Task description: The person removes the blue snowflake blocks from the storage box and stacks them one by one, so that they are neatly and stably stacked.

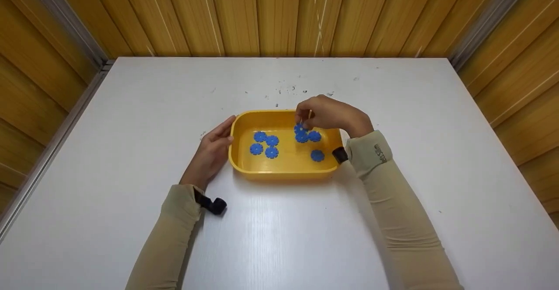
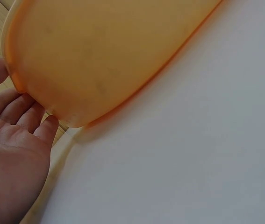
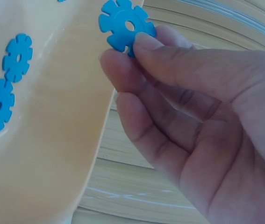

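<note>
A yellow plastic tray point(image 1: 284, 167) stands on the white table with several blue notched discs in it. Between thumb and fingertips, my right hand point(image 1: 332, 113) pinches one blue notched disc point(image 3: 125, 22) over the tray's far right part. Below that disc, in the head view, lie two more, and a single disc point(image 1: 317, 155) is near the right end. A group of discs point(image 1: 271, 152) lies in the left half. My left hand point(image 1: 212, 150) rests against the tray's left end, its extended fingers touching the outer wall point(image 2: 43, 93) and its thumb at the rim.
The white table point(image 1: 279, 233) extends around the tray, with dark marks behind it. Wood-patterned panels point(image 1: 279, 15) close off the back and both sides. A black wrist camera point(image 1: 214, 205) sits on the left cuff, and another dark one on the right.
</note>
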Demonstrator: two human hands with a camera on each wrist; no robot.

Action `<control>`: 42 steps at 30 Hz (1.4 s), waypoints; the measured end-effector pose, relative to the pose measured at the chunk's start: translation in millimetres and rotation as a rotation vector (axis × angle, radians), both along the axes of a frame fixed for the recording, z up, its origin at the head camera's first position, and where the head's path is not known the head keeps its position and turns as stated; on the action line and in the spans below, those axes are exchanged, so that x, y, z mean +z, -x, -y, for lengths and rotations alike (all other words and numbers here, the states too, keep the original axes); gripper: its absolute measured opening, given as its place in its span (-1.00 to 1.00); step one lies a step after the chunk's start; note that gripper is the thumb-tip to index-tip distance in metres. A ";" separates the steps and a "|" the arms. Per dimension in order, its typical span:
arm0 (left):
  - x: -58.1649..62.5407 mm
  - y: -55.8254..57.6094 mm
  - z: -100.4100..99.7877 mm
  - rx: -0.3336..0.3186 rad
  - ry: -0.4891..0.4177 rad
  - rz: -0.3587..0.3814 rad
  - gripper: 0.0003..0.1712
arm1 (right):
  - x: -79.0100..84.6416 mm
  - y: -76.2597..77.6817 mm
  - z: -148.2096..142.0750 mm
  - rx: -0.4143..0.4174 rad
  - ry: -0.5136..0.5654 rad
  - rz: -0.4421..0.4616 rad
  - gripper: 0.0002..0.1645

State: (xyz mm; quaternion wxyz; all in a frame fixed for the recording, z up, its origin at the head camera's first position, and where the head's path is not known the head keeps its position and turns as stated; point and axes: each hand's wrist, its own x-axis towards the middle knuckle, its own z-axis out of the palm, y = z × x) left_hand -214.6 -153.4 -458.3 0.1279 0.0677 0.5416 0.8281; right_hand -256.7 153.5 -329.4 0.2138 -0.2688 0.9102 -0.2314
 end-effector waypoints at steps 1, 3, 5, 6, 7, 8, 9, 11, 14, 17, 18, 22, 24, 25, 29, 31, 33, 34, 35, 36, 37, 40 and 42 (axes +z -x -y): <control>-0.1 0.0 0.1 -0.001 -0.001 -0.003 -0.27 | 0.4 0.0 -1.9 -0.006 0.003 -0.006 -0.85; -0.3 0.1 0.3 0.000 -0.001 -0.006 -0.28 | 1.3 -0.6 -5.7 -0.016 0.012 -0.023 -0.85; -0.1 0.0 0.1 -0.001 0.002 -0.006 -0.28 | 1.3 -1.0 -10.1 -0.018 0.027 -0.042 -0.85; 0.2 -0.2 -0.1 0.001 0.007 -0.002 -0.28 | 1.6 -1.4 -12.2 -0.020 0.035 -0.049 -0.84; 0.5 -0.4 -0.2 0.002 0.011 0.001 -0.27 | 1.9 -1.8 -14.3 -0.023 0.040 -0.055 -0.84; 0.8 -0.5 -0.3 -0.001 0.018 0.002 -0.27 | 2.3 -2.3 -16.4 -0.024 0.046 -0.062 -0.84; 1.3 -0.8 -0.5 -0.001 0.023 0.006 -0.26 | 2.4 -2.6 -18.4 -0.026 0.049 -0.067 -0.83; 2.0 -0.9 -0.8 0.002 0.027 0.015 -0.26 | 2.4 -3.1 -22.1 -0.037 0.057 -0.074 -0.82; 2.7 -1.1 -0.9 -0.004 0.023 0.011 -0.25 | 1.8 -3.6 -27.6 -0.064 0.057 -0.076 -0.82; 3.1 -1.2 -0.8 -0.007 0.014 0.008 -0.25 | 0.6 -4.4 -33.3 -0.092 0.065 -0.076 -0.82; 3.2 -1.1 -0.8 -0.009 0.012 0.007 -0.25 | 0.6 -4.9 -35.3 -0.100 0.072 -0.078 -0.82; 3.1 -1.2 -0.6 -0.006 0.009 0.010 -0.25 | -1.0 -7.0 -44.3 -0.119 0.114 -0.103 -0.85; 2.9 -1.2 -0.5 -0.006 0.007 0.011 -0.24 | -2.4 -7.6 -49.2 -0.126 0.140 -0.119 -0.86; 2.8 -1.2 -0.5 -0.006 0.006 0.010 -0.25 | -3.2 -8.2 -51.8 -0.122 0.153 -0.127 -0.86; 2.0 -0.6 -0.4 -0.007 -0.004 0.008 -0.25 | -5.2 -10.5 -61.3 -0.133 0.191 -0.148 -0.83; 1.8 -0.3 -0.5 -0.008 -0.005 0.008 -0.25 | -5.9 -11.9 -66.0 -0.137 0.202 -0.152 -0.81; 1.8 -0.4 -0.8 -0.008 -0.006 0.011 -0.26 | -7.4 -13.0 -70.7 -0.153 0.210 -0.148 -0.80; 1.9 -0.5 -0.9 -0.008 -0.003 0.012 -0.26 | -8.0 -13.8 -72.9 -0.159 0.217 -0.146 -0.80; 2.0 -0.7 -1.1 -0.005 0.000 0.014 -0.27 | -9.3 -14.4 -75.3 -0.164 0.221 -0.145 -0.80; 2.1 -0.9 -1.3 -0.008 0.001 0.012 -0.26 | -10.6 -14.9 -77.9 -0.171 0.228 -0.144 -0.79; 2.2 -1.0 -1.4 -0.006 0.001 0.012 -0.26 | -11.9 -15.7 -80.3 -0.181 0.234 -0.145 -0.79; 1.9 -0.7 -1.5 -0.003 0.002 0.012 -0.26 | -16.2 -17.4 -86.8 -0.206 0.242 -0.162 -0.79; 1.9 -0.5 -1.3 -0.004 0.003 0.009 -0.25 | -19.3 -17.8 -90.4 -0.230 0.239 -0.175 -0.78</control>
